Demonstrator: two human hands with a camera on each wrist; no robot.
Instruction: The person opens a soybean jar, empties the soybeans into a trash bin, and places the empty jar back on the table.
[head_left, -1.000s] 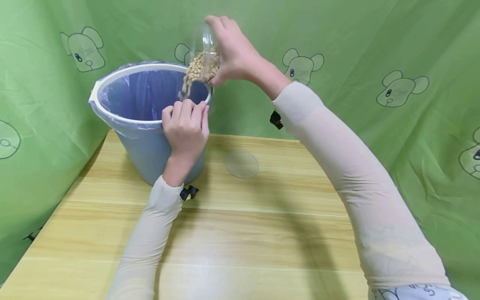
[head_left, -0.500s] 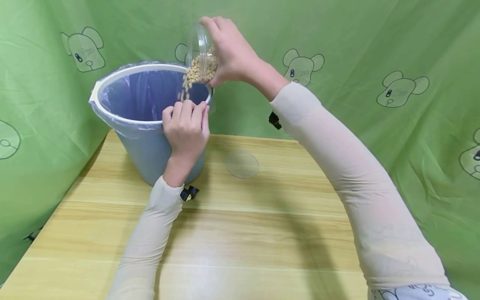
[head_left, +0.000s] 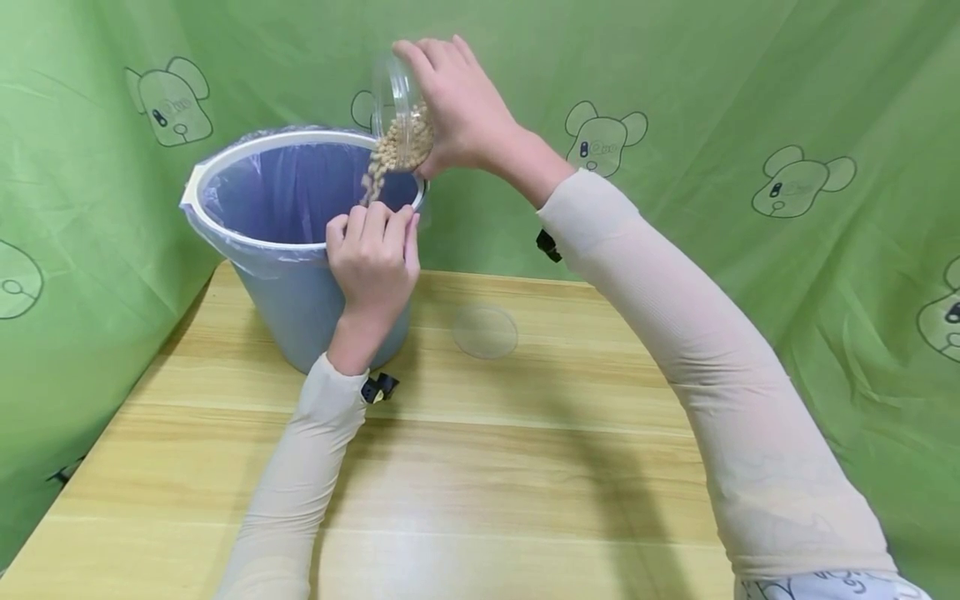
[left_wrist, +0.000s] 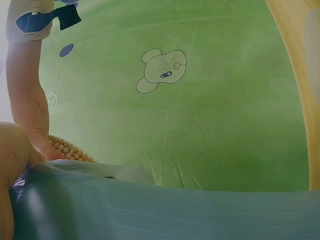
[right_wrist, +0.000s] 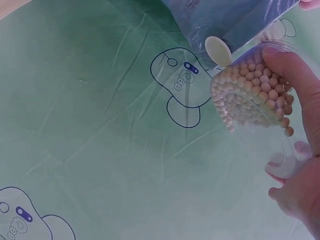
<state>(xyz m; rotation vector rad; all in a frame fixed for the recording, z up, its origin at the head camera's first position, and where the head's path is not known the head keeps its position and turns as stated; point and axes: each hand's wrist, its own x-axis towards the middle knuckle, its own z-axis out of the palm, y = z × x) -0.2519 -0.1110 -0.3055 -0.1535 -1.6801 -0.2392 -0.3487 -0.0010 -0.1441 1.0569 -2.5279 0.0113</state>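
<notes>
In the head view my right hand [head_left: 467,112] grips a clear plastic jar [head_left: 399,87], tipped on its side over the bin. Pale round beans, likely soybeans [head_left: 411,140], lie along its lower wall, and a stream of them falls from the mouth. Below, a blue trash can [head_left: 288,304] with a white rim wears a thin plastic liner [head_left: 288,187]. My left hand [head_left: 372,258] holds its near rim, fingers curled over the edge. The right wrist view shows the jar [right_wrist: 250,95] with the thumb across its side. Where the beans land is hidden behind my left hand.
A clear round lid [head_left: 484,331] lies flat on the wooden table [head_left: 480,483], right of the can. Green cloth [head_left: 675,75] printed with cartoon heads hangs behind and along both sides.
My right hand has eased slightly left and down with the tipped jar. Beans keep falling and fewer show inside it. My left hand stays on the rim.
</notes>
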